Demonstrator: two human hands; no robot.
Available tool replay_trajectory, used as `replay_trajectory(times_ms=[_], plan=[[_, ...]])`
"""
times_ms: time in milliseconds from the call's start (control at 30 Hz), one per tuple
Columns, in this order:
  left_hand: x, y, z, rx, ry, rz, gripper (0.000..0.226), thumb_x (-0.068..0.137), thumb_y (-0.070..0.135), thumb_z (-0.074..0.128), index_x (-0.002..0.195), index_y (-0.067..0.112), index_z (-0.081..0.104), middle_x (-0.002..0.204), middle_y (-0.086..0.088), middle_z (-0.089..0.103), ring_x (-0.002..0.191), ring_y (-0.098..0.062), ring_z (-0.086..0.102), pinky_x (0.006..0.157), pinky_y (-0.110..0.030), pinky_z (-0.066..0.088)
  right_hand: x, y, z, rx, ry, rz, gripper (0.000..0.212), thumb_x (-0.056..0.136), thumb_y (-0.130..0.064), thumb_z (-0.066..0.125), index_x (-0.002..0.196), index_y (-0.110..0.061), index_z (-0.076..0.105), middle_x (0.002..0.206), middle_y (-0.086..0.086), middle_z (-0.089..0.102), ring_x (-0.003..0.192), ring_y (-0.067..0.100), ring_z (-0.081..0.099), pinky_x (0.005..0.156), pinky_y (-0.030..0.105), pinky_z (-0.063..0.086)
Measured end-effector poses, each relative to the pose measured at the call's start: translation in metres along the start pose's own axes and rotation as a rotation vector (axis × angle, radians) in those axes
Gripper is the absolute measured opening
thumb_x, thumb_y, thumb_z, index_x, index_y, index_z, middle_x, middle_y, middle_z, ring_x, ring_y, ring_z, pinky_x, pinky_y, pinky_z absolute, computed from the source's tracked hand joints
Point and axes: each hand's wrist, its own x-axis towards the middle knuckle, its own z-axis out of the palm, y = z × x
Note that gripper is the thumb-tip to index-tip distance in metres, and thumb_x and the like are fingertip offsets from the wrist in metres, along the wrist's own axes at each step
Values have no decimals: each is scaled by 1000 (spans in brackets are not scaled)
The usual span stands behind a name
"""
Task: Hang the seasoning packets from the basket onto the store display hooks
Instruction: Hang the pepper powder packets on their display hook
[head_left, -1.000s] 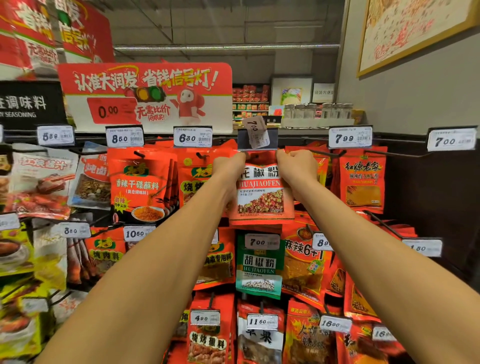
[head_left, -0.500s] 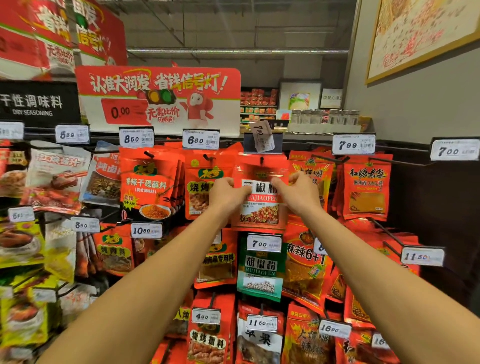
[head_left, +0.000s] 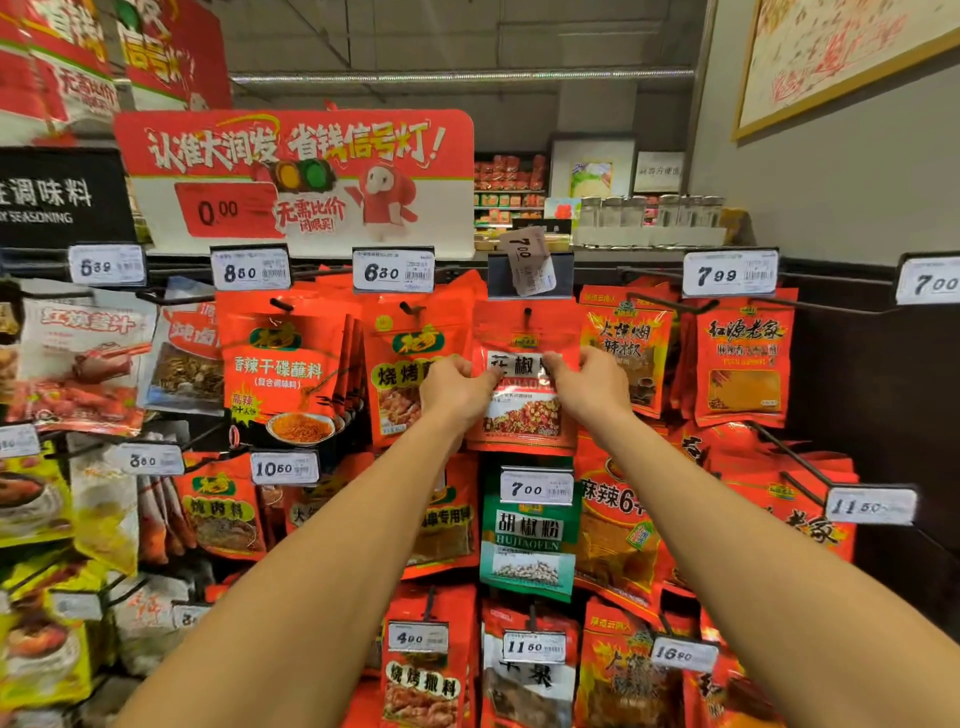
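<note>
A red seasoning packet (head_left: 524, 415) with a white label hangs from the top-row display hook (head_left: 527, 313), below a tilted, flipped-up price tag (head_left: 527, 260). My left hand (head_left: 454, 387) pinches the packet's left edge at label height. My right hand (head_left: 589, 384) pinches its right edge at the same height. Both arms reach straight forward from the bottom of the view. The basket is not in view.
Rows of hooks carry red packets on both sides: dipping-spice packets (head_left: 291, 374) to the left, chili packets (head_left: 743, 358) to the right. A green pepper packet (head_left: 527, 545) hangs just below. Price tags stick out on hook ends. A grey wall (head_left: 857, 182) stands at right.
Both hands slid down from the packet's top corners near the hook to its label; the packet now hangs lower on the hook. The camera has come closer to the display.
</note>
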Motion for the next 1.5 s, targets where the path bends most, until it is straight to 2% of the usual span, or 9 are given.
replay_trajectory(times_ms=[200,367,467,567,767,933,1200,1400,1500], plan=[[-22,-8,-34,-110,-129,41,31,90,32,73,113,12,70,109,-9,73,102,-25,70,90,-40,58,-39,19,-26,144,89,5,19,96,-39,58,83,-28,68,87,-8,72,89,20,69,82,47,58],[-57,-32,-77,-259,-240,81,13,96,18,63,89,15,74,82,-9,78,73,-21,70,70,-37,57,-93,31,-42,209,176,-13,18,88,-37,58,78,-34,72,80,0,75,82,31,72,78,58,58],[-76,-63,-92,-308,-306,28,14,96,18,64,86,14,73,79,-7,78,65,-16,71,60,-27,58,-132,46,-32,254,118,24,20,87,-28,61,70,-25,71,68,2,72,66,28,70,63,43,58],[-98,-119,-96,-326,-334,-122,14,96,17,63,86,15,72,77,-7,77,62,-14,70,56,-21,56,-172,81,-6,326,-39,167,26,92,-7,60,68,-16,68,58,3,68,46,18,61,45,27,49],[-182,-266,-78,-236,-333,-584,30,96,13,61,71,21,75,65,3,72,55,-10,63,53,-22,51,-261,194,69,222,-405,526,31,98,-6,54,68,-9,65,61,14,66,51,25,54,49,29,39],[-267,-386,-64,-182,-234,-1046,9,97,14,60,92,13,67,73,-3,71,62,-17,63,52,-20,51,-337,300,131,88,-578,829,25,98,-6,56,74,-8,63,55,6,65,40,13,57,37,20,42],[-393,-563,-28,-123,-121,-1447,19,96,3,56,79,9,61,65,-8,61,37,-8,54,37,-13,39,-488,483,207,-172,-870,1039,30,96,-8,59,68,-15,65,54,-5,64,49,11,61,52,24,51],[-461,-713,7,7,-213,-1507,20,101,6,49,84,13,57,79,-8,60,64,-19,56,47,-16,48,-581,630,279,-546,-1261,652,24,101,-25,53,105,-8,70,89,7,69,81,27,65,66,26,45],[-486,-780,19,44,-293,-1506,20,100,4,54,84,17,56,86,-5,64,75,-20,63,75,-31,58,-616,690,323,-762,-1419,335,24,98,-22,48,104,-12,68,94,16,70,89,37,68,69,34,49]])
